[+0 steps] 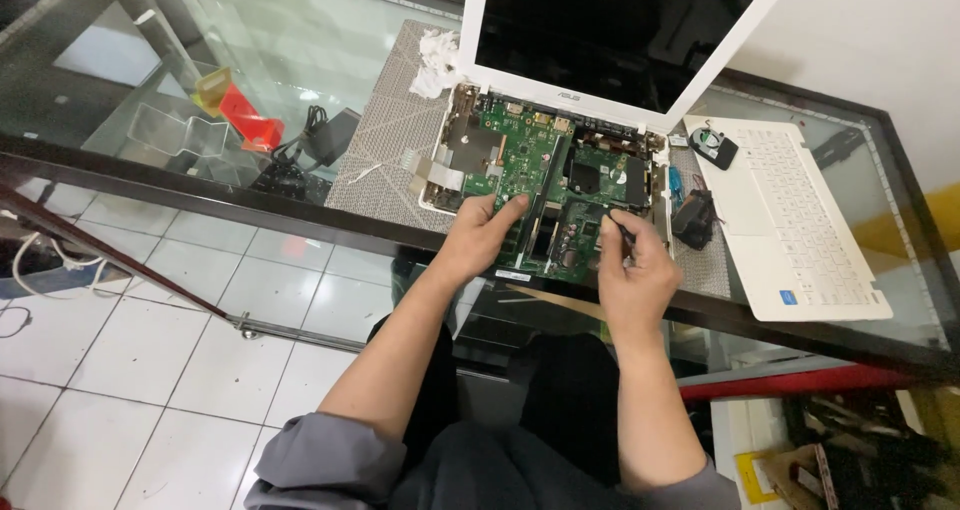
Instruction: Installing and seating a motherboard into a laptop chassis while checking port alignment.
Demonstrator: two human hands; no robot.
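Note:
A white laptop (770, 10) lies open on a glass table, its keyboard cover removed and the green motherboard (520, 150) exposed. My left hand (478, 235) rests on the board's near left edge, fingers pressing it. My right hand (632, 270) is closed around a thin dark tool (618, 228), its tip pointing down at the board's near right part. The dark screen (610, 30) stands upright behind.
The removed white keyboard cover (810, 230) lies to the right, with a small fan (715, 148) and a black part (695, 218) beside it. Crumpled tissue (436, 62) sits at the laptop's left. A grey woven mat (385, 140) lies underneath. Below the glass are a red object (248, 118) and cables (315, 135).

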